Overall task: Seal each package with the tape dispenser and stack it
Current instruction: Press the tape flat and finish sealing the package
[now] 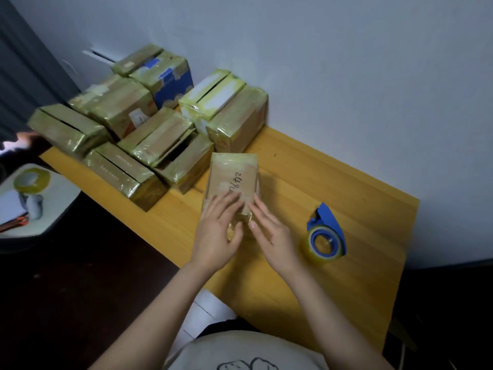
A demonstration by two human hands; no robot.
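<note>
Pressing tape flat on the near end of a package

Both hands, left and right, lie spread and flat on the package, gripping nothing. Judged step: smoothing tape. Next likely needs a two-handed lift to the stack. Package lies on the counter, brown, glossy with yellowish tape, handwriting on top. Tape dispenser sits just right, untouched. Stack stands behind-left, near the wall.

Table: yellow wood, smooth, faint grain, matt. Box: brown cardboard under glossy, wrinkled clear tape. Stack: cardboard boxes, same shiny tape wrap. Dispenser: blue plastic, holding glossy translucent tape. Wall: matt, painted.
</note>
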